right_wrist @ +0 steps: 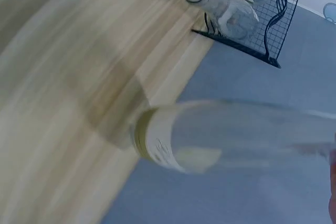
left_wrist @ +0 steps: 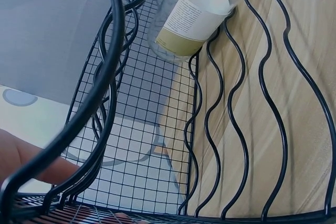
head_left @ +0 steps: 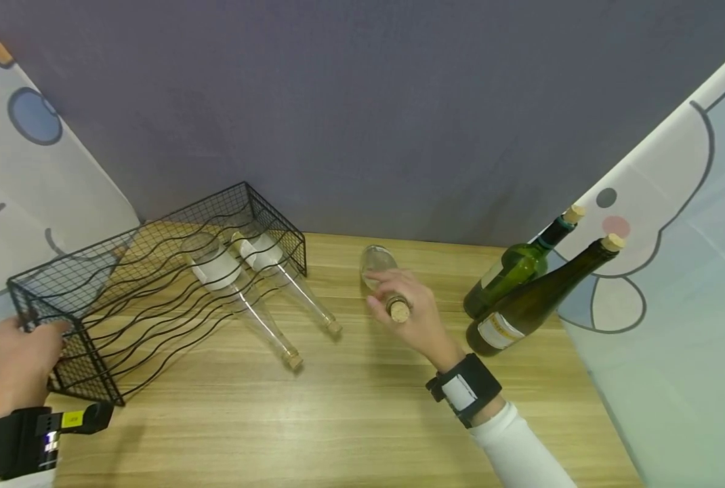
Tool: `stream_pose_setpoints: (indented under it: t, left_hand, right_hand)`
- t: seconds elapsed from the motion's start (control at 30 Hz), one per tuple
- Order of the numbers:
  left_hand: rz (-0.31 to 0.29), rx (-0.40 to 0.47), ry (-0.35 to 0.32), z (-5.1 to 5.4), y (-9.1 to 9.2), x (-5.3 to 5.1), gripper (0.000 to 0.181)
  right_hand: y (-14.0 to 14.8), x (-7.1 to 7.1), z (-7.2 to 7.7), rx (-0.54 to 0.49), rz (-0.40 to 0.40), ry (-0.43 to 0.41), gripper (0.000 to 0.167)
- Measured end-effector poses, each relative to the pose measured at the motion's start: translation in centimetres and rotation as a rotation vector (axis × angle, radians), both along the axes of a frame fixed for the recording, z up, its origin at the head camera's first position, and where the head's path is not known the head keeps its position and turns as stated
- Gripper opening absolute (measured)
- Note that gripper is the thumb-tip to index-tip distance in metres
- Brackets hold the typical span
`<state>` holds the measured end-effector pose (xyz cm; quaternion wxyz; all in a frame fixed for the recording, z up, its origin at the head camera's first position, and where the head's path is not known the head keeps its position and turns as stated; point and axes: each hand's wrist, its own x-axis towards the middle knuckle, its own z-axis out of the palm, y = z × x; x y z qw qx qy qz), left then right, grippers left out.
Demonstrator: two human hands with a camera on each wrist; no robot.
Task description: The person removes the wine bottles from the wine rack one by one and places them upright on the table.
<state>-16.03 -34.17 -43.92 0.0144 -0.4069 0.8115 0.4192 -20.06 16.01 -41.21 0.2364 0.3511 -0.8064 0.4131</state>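
Note:
My left hand (head_left: 24, 362) grips the left end of a black wire wine rack (head_left: 72, 324) with wavy bars. In the left wrist view, fingers (left_wrist: 31, 156) show behind the rack's wires. Two clear corked bottles (head_left: 216, 266) lie in the rack, their necks sticking out toward the front right. To the right of the rack, my right hand (head_left: 408, 305) holds a third clear bottle (head_left: 375, 259) around its neck, cork up. That bottle (right_wrist: 226, 135) has a white and gold label near its base in the right wrist view. Whether its base touches the table is unclear.
A green wine bottle (head_left: 515, 271) and a darker brown-green bottle (head_left: 533, 298), both corked, stand together at the right of the wooden table (head_left: 338, 420). A grey wall (head_left: 399, 122) rises behind, and cartoon-printed panels (head_left: 692, 224) flank the table.

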Motion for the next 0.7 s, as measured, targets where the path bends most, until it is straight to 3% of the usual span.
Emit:
stream_pose_setpoints:
  t: [0.13, 0.23, 0.5, 0.7]
  left_hand:
    - [-0.001, 0.009, 0.007, 0.11, 0.0, -0.1, 0.073]
    - [-0.004, 0.013, 0.011, 0.21, 0.02, -0.14, 0.074]
    - [0.009, 0.019, 0.028, 0.1, 0.09, -0.08, 0.072]
    - [0.007, 0.024, 0.02, 0.07, 0.06, -0.04, 0.072]
  right_hand:
    - [-0.36, -0.07, -0.47, -0.138, 0.022, -0.106, 0.016]
    - [-0.65, -0.09, -0.73, -0.204, 0.028, -0.117, 0.018]
    - [-0.68, -0.12, -0.93, -0.255, 0.112, -0.111, 0.018]
    - [-0.55, -0.19, -0.78, -0.288, 0.125, -0.124, 0.017]
